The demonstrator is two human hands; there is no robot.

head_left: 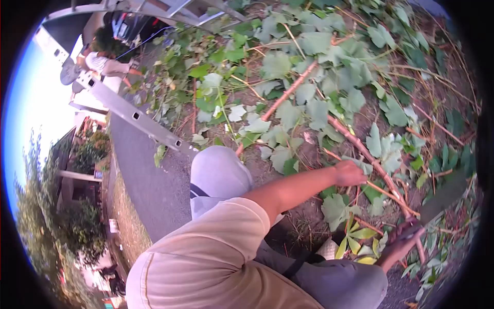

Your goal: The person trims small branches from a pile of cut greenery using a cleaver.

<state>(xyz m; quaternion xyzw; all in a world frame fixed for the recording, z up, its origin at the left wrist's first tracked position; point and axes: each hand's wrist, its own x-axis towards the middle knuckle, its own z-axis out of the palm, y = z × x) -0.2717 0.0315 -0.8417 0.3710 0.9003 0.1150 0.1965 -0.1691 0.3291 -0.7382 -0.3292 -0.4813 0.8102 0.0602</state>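
Observation:
My left hand (352, 173) is closed around a thin branch (383, 191), which runs down to the right toward my other hand. At the lower right, my right hand (405, 230) is wrapped around the handle of a machete. The wide, dark blade of the machete (446, 196) points up and right, and its edges look blurred. Close by, a thicker brown branch (361, 147) slants between the two hands. Large green leaves (337, 210) lie beside and below my left hand. Yellow-green leaves (355, 238) are near my right knee.
Cut leafy branches (278, 67) cover the ground ahead. A metal ladder (136, 114) crosses at the upper left, near my left knee. Past it runs a paved path (146, 170). Another person (103, 63) is bent over in the distance. Trees (77, 226) stand far left.

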